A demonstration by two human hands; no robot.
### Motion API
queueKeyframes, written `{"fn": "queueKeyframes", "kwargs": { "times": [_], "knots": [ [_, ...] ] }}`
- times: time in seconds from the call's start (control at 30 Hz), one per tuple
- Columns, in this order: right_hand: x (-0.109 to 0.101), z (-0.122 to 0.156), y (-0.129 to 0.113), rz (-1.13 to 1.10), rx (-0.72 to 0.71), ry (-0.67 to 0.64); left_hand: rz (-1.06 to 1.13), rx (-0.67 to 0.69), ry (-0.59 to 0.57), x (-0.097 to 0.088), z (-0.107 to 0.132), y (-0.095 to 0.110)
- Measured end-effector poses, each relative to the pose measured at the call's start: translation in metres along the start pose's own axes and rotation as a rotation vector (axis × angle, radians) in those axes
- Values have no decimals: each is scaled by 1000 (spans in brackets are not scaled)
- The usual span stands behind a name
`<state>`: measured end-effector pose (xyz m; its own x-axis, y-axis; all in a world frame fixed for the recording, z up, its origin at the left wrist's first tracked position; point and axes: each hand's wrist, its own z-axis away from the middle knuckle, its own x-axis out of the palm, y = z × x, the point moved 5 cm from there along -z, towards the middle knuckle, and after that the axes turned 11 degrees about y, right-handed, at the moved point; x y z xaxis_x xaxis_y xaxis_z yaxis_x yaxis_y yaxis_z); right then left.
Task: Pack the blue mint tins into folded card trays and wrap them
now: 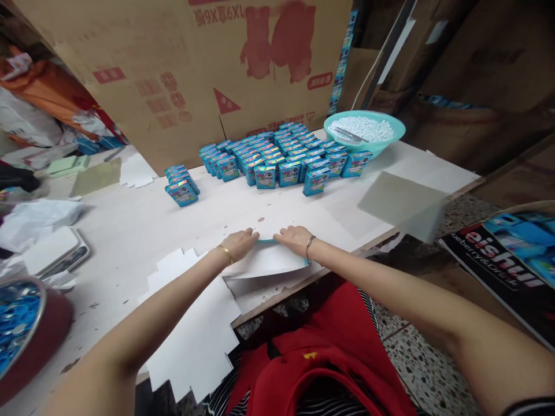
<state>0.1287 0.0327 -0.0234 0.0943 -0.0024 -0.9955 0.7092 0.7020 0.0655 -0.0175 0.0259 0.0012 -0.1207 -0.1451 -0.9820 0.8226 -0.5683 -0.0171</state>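
Note:
My left hand [241,243] and my right hand [295,239] lie side by side near the table's front edge. Both press with fingers together on the fold of a flat white cardboard blank [269,263] whose blue printed edge shows between them. More white die-cut blanks [195,323] overlap the table edge to the left. Behind, several small blue boxes [281,156] stand in rows, with a few apart in a small stack [182,188].
A teal bowl [392,138] of white pellets sits at the back right. A large brown carton [182,75] stands behind the table. A red tub of blue caps [26,323] and a scale [52,251] are at the left. A grey sheet [401,202] overhangs the right edge.

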Motion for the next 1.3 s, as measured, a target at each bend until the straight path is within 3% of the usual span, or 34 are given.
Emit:
{"fn": "queueKeyframes", "kwargs": {
  "times": [0.13,0.27,0.37,0.47,0.57,0.7,0.87,1.1,1.3],
  "knots": [
    [5,-7,8,-41,-40,16,330,122,69,-22,40,13],
    [2,-7,17,-147,10,34,470,95,29,-12,56,20],
    [-17,7,16,-285,81,254,493,6,79,0,40,12],
    [-29,37,-5,-342,37,538,533,-64,113,12,22,2],
    [-10,61,-34,-217,-31,587,454,-8,239,19,21,1],
    [18,68,-49,-69,38,629,199,157,437,24,46,17],
    [23,59,-46,-127,104,457,207,86,334,34,58,22],
    [20,50,-37,-243,188,209,353,-63,353,29,53,18],
    [17,49,-34,-318,211,153,462,-68,308,30,50,15]
  ]
}}
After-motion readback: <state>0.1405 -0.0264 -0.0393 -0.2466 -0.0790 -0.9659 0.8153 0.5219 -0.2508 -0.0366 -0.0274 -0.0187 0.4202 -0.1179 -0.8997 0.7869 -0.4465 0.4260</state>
